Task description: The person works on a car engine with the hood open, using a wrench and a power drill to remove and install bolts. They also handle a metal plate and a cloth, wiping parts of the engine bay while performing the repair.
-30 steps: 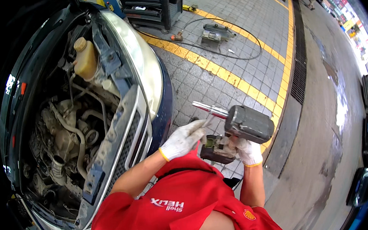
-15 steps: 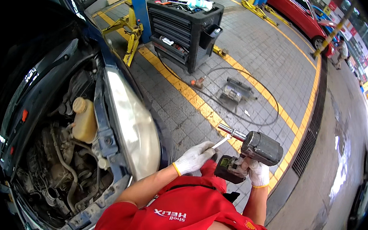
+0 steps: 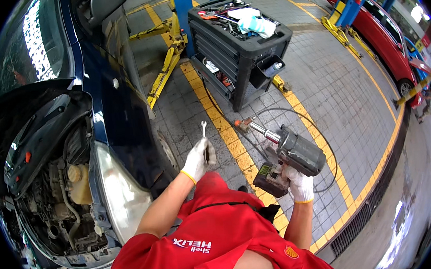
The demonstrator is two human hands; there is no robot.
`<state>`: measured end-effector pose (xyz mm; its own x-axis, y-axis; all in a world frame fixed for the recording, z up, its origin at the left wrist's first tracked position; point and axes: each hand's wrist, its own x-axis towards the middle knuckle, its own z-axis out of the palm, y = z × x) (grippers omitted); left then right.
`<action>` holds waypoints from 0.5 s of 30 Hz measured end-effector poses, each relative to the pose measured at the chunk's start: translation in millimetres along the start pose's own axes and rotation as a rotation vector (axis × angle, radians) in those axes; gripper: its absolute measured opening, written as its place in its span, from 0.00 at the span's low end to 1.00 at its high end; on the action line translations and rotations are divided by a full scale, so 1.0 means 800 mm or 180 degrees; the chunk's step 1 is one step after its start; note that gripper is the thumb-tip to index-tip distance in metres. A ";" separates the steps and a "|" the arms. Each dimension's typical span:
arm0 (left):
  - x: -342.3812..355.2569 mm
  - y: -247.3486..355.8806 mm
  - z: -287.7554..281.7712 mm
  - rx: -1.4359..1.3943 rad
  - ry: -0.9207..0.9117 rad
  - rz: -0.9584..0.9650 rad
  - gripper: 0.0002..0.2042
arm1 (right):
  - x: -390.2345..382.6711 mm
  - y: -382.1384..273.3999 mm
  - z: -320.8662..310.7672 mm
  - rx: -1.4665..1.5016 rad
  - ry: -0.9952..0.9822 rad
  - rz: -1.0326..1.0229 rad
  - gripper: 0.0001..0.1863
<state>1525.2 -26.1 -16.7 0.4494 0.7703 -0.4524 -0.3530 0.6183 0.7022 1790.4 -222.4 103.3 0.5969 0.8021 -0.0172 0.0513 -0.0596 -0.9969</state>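
My left hand (image 3: 197, 159), in a white glove with a yellow cuff, is closed on a small wrench (image 3: 204, 129). The wrench's forked end sticks up past my fingers. In my right hand (image 3: 297, 182), also gloved, is a dark cordless impact wrench (image 3: 299, 150), gripped by its handle. A long silver socket (image 3: 265, 131) on its nose points away toward the upper left. The battery (image 3: 271, 180) hangs below, on the side facing my left hand. The two hands are apart, in front of my red work clothes.
At my left a dark blue car (image 3: 115, 102) stands with its bonnet raised. A black tool cart (image 3: 234, 61) topped with tools and cloths is ahead, beside a blue lift post (image 3: 183, 14) with yellow arms (image 3: 168, 67). A dark hose (image 3: 323, 140) loops over the tiled floor.
My view has shifted toward the cart, which looks nearer. My left hand has moved away from the impact wrench's socket with the wrench, now held upright. The right hand keeps its hold.
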 end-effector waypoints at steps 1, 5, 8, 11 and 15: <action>0.037 0.010 -0.001 -0.0217 0.0006 0.0012 0.14 | 0.030 -0.004 0.002 0.0108 -0.0029 0.0176 0.11; 0.209 0.046 -0.010 -0.0845 -0.0503 0.0309 0.15 | 0.129 0.006 0.014 0.0250 0.0059 0.0540 0.14; 0.351 0.085 0.004 -0.0995 -0.0339 0.0344 0.13 | 0.211 0.026 0.033 -0.0363 0.0254 0.0537 0.15; 0.498 0.129 0.016 -0.0773 -0.0392 0.0335 0.11 | 0.278 0.021 0.071 -0.0600 0.0593 0.0612 0.14; 0.669 0.174 0.046 -0.0640 -0.0344 0.0049 0.13 | 0.352 0.040 0.097 -0.1629 0.0591 0.0110 0.13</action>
<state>1746.5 466.8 -141.0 0.5241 0.7654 -0.3734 -0.5121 0.6336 0.5799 1897.6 47.6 60.4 0.7341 0.6789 0.0107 0.3847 -0.4029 -0.8304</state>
